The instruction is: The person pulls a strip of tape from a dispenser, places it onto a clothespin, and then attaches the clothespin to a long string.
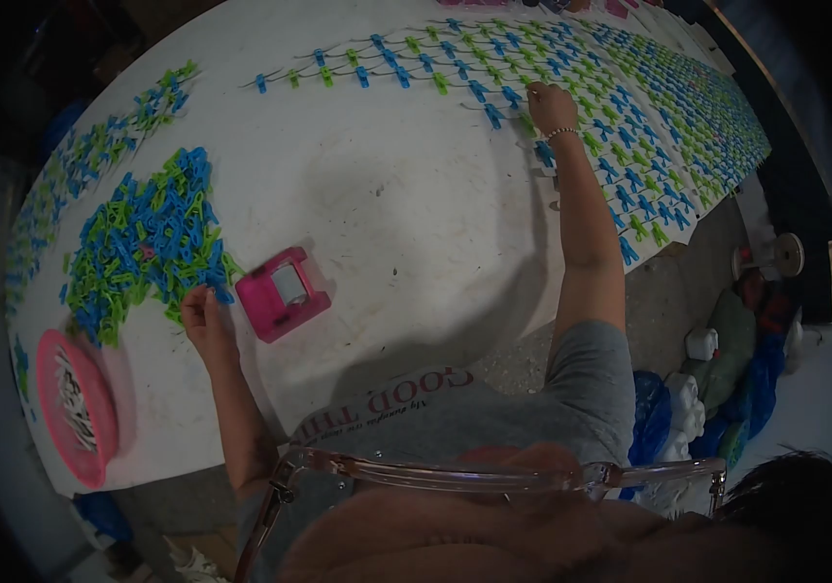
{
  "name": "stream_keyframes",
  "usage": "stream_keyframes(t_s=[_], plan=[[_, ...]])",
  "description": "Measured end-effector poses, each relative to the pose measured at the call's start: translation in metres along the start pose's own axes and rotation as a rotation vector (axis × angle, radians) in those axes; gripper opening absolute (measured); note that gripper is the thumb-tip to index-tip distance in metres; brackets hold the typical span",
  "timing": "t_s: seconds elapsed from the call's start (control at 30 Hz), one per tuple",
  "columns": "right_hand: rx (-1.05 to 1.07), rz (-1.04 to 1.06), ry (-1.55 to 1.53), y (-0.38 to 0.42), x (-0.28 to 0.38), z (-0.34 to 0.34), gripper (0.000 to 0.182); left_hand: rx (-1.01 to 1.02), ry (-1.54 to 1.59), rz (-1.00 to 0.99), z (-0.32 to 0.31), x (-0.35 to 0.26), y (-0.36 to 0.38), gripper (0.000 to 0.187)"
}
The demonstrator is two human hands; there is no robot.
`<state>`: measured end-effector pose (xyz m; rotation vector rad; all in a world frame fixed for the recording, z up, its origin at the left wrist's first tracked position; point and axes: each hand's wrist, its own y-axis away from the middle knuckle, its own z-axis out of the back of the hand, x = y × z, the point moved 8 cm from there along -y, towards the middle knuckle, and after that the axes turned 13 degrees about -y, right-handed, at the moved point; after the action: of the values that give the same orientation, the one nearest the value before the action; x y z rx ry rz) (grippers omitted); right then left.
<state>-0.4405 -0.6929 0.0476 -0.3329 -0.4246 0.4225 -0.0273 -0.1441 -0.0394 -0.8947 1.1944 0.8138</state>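
Observation:
My left hand (pixel 207 325) is at the near edge of a heap of blue and green plastic clothespins (pixel 144 233), its fingers closed at a blue clothespin (pixel 222 294). Just right of it sits a pink plastic fixture (pixel 283 294) with a pale metal block inside. Far out to the right, my right hand (pixel 554 109) is pinched over the laid-out rows of clothespins (pixel 620 126), which have thin wires or cords at their ends. What its fingertips hold is hidden. Blue clothespins (pixel 493 115) lie just left of that hand.
A pink basket (pixel 110 428) with white pieces stands at the table's left corner. More clothespins (pixel 85 165) spread along the left edge of the white table (pixel 387 214). Right of the table, a spool (pixel 787 256) and bags (pixel 651 408) are on the floor.

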Motion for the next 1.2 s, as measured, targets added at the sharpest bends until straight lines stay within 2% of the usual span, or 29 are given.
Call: stream_keyframes(t_s=[0.07,0.17,0.27,0.6,0.87,1.2], plan=[[0.052,0.026,0.128,-0.003,0.001,-0.009,0.022,-0.010,-0.012,0.000,0.002,-0.001,0.000,0.016],[0.091,0.072,0.155,-0.003,0.009,-0.019,0.021,0.001,0.023,-0.007,0.001,-0.002,0.000,0.016],[0.157,0.021,0.203,-0.002,0.010,-0.026,0.021,-0.006,0.029,-0.002,0.001,-0.002,0.000,0.016],[0.040,0.063,0.142,0.002,0.027,-0.003,0.021,-0.009,0.018,0.002,0.003,-0.002,0.000,0.016],[0.214,0.054,0.349,0.001,0.027,-0.033,0.023,-0.013,0.036,-0.036,0.003,-0.004,-0.001,0.016],[0.224,0.023,0.274,-0.003,0.015,-0.039,0.022,-0.008,0.029,-0.009,0.001,-0.007,0.002,0.015]])
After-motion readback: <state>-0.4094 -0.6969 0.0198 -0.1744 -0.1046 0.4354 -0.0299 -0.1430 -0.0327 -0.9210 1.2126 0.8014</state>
